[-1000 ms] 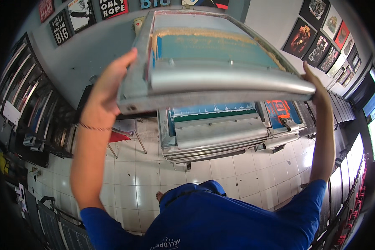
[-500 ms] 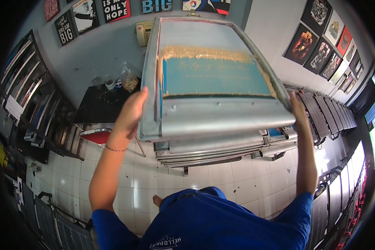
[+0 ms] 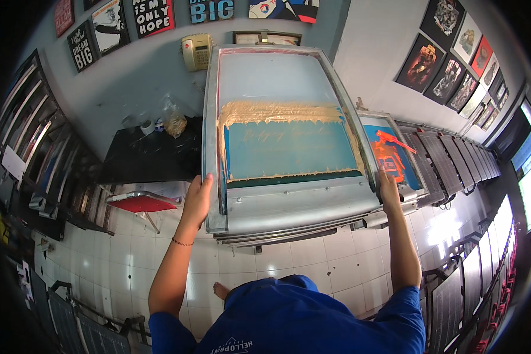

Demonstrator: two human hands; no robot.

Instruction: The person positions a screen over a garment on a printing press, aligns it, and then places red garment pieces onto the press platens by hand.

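Observation:
In front of me is a screen-printing frame (image 3: 277,74) with a metal rim and pale mesh. A band of gold ink (image 3: 277,112) crosses it above a teal stencil area (image 3: 295,150) with faint script. Along its near end lies a wide rounded silver metal bar (image 3: 301,209). My left hand (image 3: 198,203) grips the frame's left side near the front corner, thumb up, fingers hidden below. Opposite it, my right hand (image 3: 388,187) closes on the right side. Beneath the frame, metal rails (image 3: 277,239) of a stand show.
At right lies another screen (image 3: 416,177) with orange ink and an orange squeegee-like tool (image 3: 395,141). Beyond it run dark panels (image 3: 454,156) in a row. A black table (image 3: 141,156) and a red-seated chair (image 3: 147,200) stand left; a telephone (image 3: 196,52) hangs on the wall.
Both my hands have brought the screen frame down and slightly left, its near edge lower onto the stand. The orange-inked screen at right has come into sight.

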